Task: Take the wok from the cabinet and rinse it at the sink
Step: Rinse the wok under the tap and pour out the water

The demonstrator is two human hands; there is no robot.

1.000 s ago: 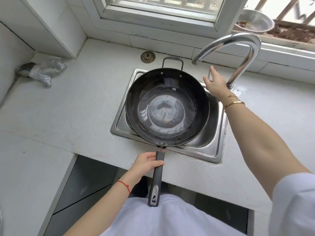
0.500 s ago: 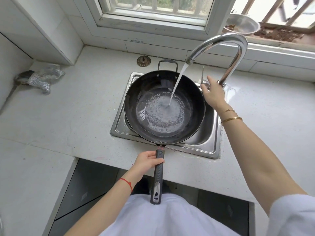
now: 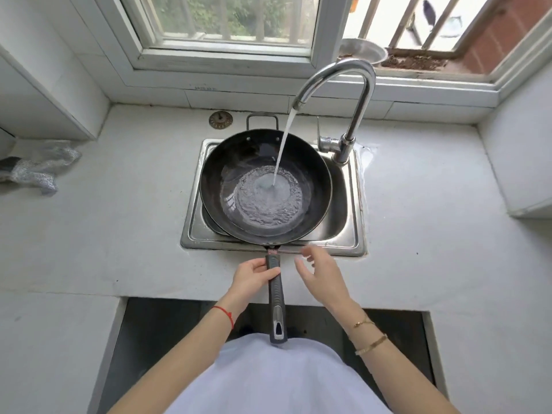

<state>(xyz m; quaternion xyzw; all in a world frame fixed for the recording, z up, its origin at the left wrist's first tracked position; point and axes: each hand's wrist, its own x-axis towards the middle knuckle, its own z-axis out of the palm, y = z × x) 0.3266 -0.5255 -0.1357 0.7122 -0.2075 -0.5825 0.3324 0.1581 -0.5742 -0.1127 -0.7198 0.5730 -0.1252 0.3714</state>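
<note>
A crumpled silvery cloth (image 3: 38, 167) lies on the white counter (image 3: 119, 204) at far left, well apart from the sink. A round drain strainer (image 3: 220, 120) sits on the counter behind the sink's back left corner.

The left hand (image 3: 254, 279) grips the wok handle (image 3: 276, 297) near its upper end, thumb over the top and fingers curled round from the left. The handle runs back over the counter's front edge toward the person's white garment.

The wok (image 3: 265, 186) sits in the steel sink (image 3: 343, 204), its rim over the sink's front edge and its small loop handle toward the back. Water (image 3: 283, 144) falls from the tap (image 3: 337, 73) into the bowl slightly right of centre, and a rippling pool covers the bottom.

The right hand (image 3: 321, 276) hovers just right of the handle, fingers spread and relaxed, holding nothing and touching nothing visible; its fingertips are blurred.

Assessment: rinsing is under way, with the wok partly filled. Risks noted:
- The wok grows heavier as it fills; with only one hand gripping it, it could tip and spill onto the counter or the person.
- The stream may splash over the rim if the wok is tilted.
- A wet handle could slip in the grip.
- Left running, the tap would overfill the wok.
</note>
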